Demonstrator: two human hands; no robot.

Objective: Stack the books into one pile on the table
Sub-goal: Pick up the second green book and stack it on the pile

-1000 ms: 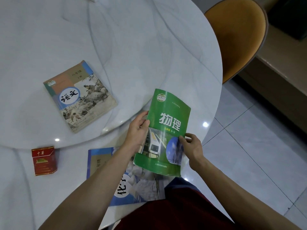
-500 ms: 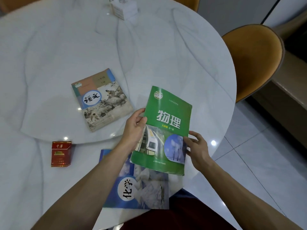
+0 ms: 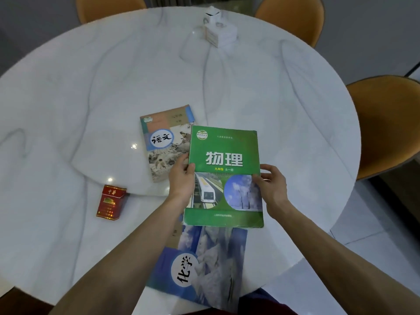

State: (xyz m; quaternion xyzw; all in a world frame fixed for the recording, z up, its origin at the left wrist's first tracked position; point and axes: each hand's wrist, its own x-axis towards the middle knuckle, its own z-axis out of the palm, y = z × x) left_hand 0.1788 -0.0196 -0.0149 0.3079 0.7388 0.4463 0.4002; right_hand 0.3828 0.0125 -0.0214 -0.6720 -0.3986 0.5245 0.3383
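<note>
- Between the two hands, above the round white marble worktop, the green book is held face up with its cover upright to the viewer.
- Left hand: its grip is clamped on the book's left edge, thumb on the cover, fingers underneath.
- Right hand: its grip is clamped on the right edge, thumb pressed on the cover, fingers curled behind.
- Beyond the left grip, the tan book lies flat on the worktop; the green book's left top corner overlaps its right side in view.
- Nearer the person than both grips, the blue book lies flat, its far end hidden under the green book.
- Left of the left grip, well apart from it, a red packet lies on the worktop.
- Far beyond the grips, a small white box stands near the far edge.
</note>
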